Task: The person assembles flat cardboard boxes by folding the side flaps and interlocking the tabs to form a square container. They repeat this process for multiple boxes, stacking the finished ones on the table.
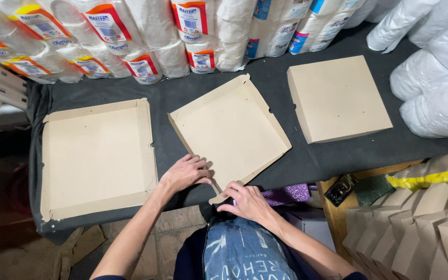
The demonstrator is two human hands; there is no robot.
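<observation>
The person's left hand (pixel 185 173) lies palm down on the near left edge of a half-folded cardboard box (pixel 232 132) that sits turned at an angle in the middle of a dark-covered table (pixel 296 161). Its fingers are held close together and pressed flat on the card. The right hand (pixel 247 202) rests at the box's near corner, fingers curled over a loose flap (pixel 224 194); whether they pinch that flap or only press on it cannot be told from this view.

A wider flat box (pixel 97 158) lies just left, its walls barely raised, and a closed box (pixel 338 98) sits well apart to the right. Wrapped paper rolls (pixel 130 36) stack along the back, and more folded cardboard pieces (pixel 416 233) stand near the right.

The likely trouble lies at the near corner: the box hangs close to the table's front edge, so a hard push on the flap could slide it off or skew it further. Uneven pressure from the two hands could also crease the thin wall off its fold line or tear the corner tab
</observation>
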